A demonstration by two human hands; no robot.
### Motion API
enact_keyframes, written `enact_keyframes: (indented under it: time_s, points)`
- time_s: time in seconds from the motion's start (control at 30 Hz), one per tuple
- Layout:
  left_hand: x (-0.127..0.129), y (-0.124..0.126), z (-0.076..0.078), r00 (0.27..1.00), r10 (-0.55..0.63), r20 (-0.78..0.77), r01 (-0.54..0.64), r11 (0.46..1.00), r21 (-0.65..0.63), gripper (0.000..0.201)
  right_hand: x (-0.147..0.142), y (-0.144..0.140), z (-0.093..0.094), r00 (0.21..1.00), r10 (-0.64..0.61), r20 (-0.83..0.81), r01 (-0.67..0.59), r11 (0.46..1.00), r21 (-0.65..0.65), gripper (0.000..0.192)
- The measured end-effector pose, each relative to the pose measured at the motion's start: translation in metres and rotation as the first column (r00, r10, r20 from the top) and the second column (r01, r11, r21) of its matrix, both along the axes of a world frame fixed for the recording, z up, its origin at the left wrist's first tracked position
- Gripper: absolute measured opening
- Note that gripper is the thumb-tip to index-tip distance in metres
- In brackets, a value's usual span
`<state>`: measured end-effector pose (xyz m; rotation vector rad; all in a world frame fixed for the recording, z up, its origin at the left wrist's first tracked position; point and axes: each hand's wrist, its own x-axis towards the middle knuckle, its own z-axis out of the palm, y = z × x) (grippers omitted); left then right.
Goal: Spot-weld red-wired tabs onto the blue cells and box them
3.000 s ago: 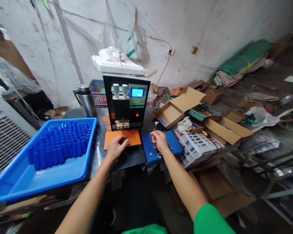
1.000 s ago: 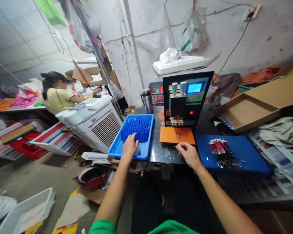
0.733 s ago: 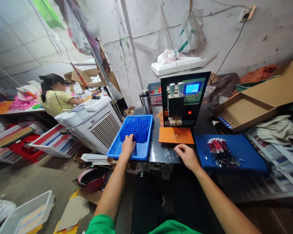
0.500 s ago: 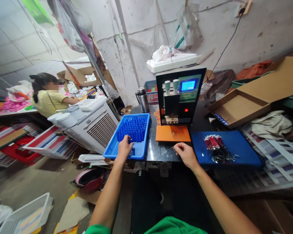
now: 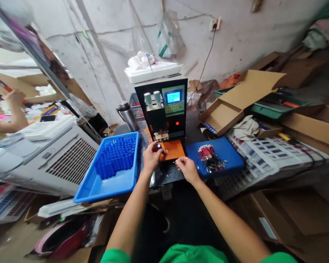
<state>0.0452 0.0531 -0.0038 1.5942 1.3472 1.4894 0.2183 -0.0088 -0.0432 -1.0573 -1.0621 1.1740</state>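
A blue tray (image 5: 98, 186) of upright blue cylinders (image 5: 115, 157) sits at the left of the dark table (image 5: 164, 174). Just right of it, the left hand (image 5: 151, 157) pinches one small blue cylinder (image 5: 160, 147) over the orange plate (image 5: 173, 150), near the welding machine (image 5: 164, 109). The right hand (image 5: 186, 169) has its fingers pressed together on a thin wire (image 5: 177, 161). Farther right, a blue pad (image 5: 227, 155) carries a bundle of red wires (image 5: 208, 156).

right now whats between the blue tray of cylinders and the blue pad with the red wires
In the head view, between the blue tray and the blue pad lie the orange plate under the machine, and both hands: left hand, right hand.
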Motion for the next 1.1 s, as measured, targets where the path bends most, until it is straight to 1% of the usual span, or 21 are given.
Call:
enact_keyframes:
  time_s: [0.1, 0.17, 0.23, 0.3, 0.43, 0.5, 0.67, 0.87, 1.0, 1.1]
  points:
    - [0.006, 0.008, -0.001, 0.986, -0.107, -0.13, 0.096, 0.992, -0.083, 0.015, 0.009, 0.003, 0.0, 1.0, -0.024, 0.003, 0.024, 1.0, -0.007, 0.039]
    - [0.006, 0.01, 0.0, 0.972, -0.154, -0.179, 0.135, 0.985, -0.111, 0.016, 0.012, 0.009, 0.001, 0.999, -0.036, -0.001, 0.036, 0.999, 0.0, 0.037]
    - [0.007, 0.012, 0.0, 0.97, -0.141, -0.197, 0.122, 0.987, -0.107, 0.017, 0.013, 0.017, 0.003, 0.999, -0.049, 0.002, 0.049, 0.999, 0.022, 0.036]
    - [0.009, 0.014, -0.003, 0.976, -0.122, -0.178, 0.106, 0.99, -0.097, 0.019, 0.012, 0.028, 0.007, 0.998, -0.069, 0.012, 0.068, 0.996, 0.054, 0.033]
    - [0.015, 0.016, -0.013, 0.989, -0.14, -0.051, 0.134, 0.986, -0.101, 0.026, 0.009, 0.055, 0.018, 0.994, -0.097, 0.048, 0.092, 0.991, 0.101, 0.028]
    - [0.017, 0.016, -0.016, 0.989, -0.15, -0.017, 0.148, 0.984, -0.099, 0.028, 0.005, 0.069, 0.022, 0.994, -0.094, 0.052, 0.088, 0.991, 0.103, 0.027]
    - [0.015, 0.017, -0.02, 0.991, -0.121, -0.061, 0.116, 0.99, -0.084, 0.032, -0.011, 0.094, 0.026, 0.998, -0.055, 0.025, 0.053, 0.995, 0.09, 0.024]
    - [0.012, 0.017, -0.028, 0.988, -0.117, -0.099, 0.109, 0.991, -0.079, 0.034, -0.027, 0.104, 0.027, 0.994, -0.029, 0.104, 0.02, 0.996, 0.088, 0.019]
    - [0.012, 0.016, -0.028, 0.989, -0.096, -0.114, 0.09, 0.994, -0.056, 0.033, -0.03, 0.105, 0.028, 0.973, -0.05, 0.226, 0.036, 0.997, 0.063, 0.018]
    - [0.012, 0.015, -0.027, 0.989, -0.085, -0.124, 0.078, 0.995, -0.06, 0.032, -0.031, 0.106, 0.029, 0.963, -0.048, 0.267, 0.034, 0.998, 0.058, 0.02]
